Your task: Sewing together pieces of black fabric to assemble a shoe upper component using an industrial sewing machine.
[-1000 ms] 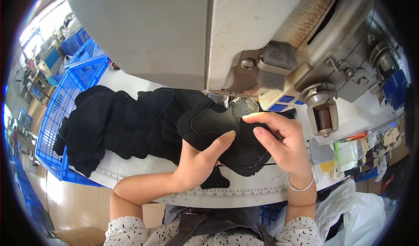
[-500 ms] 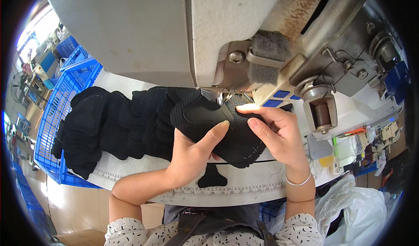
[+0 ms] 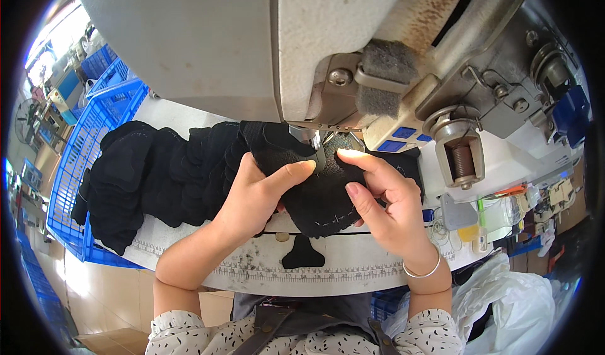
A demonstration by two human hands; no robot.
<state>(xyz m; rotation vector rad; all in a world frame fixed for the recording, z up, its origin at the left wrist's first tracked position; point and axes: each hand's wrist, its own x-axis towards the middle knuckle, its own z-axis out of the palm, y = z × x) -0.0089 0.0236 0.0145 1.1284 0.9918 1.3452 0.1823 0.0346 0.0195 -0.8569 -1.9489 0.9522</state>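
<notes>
A black fabric piece (image 3: 324, 207) lies under the sewing machine's presser foot and needle area (image 3: 320, 139), partly hidden by the machine. My left hand (image 3: 249, 197) holds its left side, thumb on top near the foot and fingers underneath. On the other side, my right hand (image 3: 394, 213) grips the piece, with its index fingertip close to the foot and its thumb lower down near the edge. Beside my left hand, a long overlapping row of black fabric pieces (image 3: 179, 172) lies on the white table. A small black T-shaped piece (image 3: 304, 253) rests near the table's front edge.
The sewing machine head (image 3: 189, 46) overhangs the work. At the left stands a blue plastic basket (image 3: 79, 178). A thread tension unit (image 3: 462, 150) hangs at the right. A printed ruler scale (image 3: 246, 272) runs along the table edge (image 3: 265, 284); a white plastic bag (image 3: 510, 298) sits lower right.
The fabric piece has turned and shifted under the foot, and its left part now curls up over my left hand. My left hand has moved slightly left and up; my right hand has moved slightly left.
</notes>
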